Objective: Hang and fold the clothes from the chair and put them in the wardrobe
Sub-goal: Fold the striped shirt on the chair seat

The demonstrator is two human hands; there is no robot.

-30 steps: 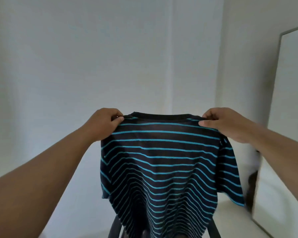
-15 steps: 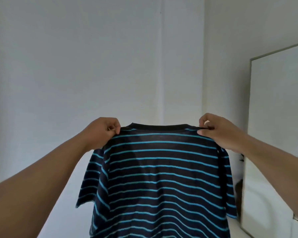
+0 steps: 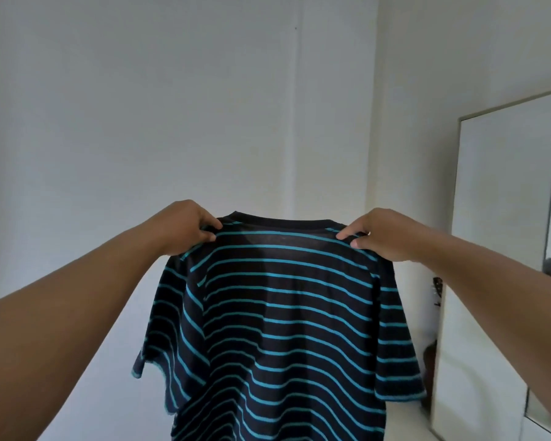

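Overhead and all around, pale wall (image 3: 140, 122) fills most of the view; corner seam runs down behind the shirt. Tall white panel (image 3: 503, 218) leans or stands at the right, framed edge visible; could be a mirror or a wardrobe door, cannot tell which.

Striped T-shirt (image 3: 283, 313): dark, thin turquoise bands, held up in the air at arm's length in mid-frame, back of the collar toward the camera. Body hangs straight down past the bottom edge; both short sleeves droop free at the sides. It touches nothing but the hands, as far as visible.

Left hand (image 3: 182, 227): fingers curled, thumb and fingertips pinching the shoulder seam just beside the collar. Right hand (image 3: 385, 233): same grip on the opposite shoulder, thumb under, fingers over, cloth pinched between.

Chair not in view. No hanger in view. No other garments seen.

Progress, as a judgement: early on this item. Shirt is off the chair and spread out by the shoulders, ready to be folded or hung. Not yet folded, not yet on a hanger, not yet in the wardrobe. How many clothes remain on the chair cannot be told from here.
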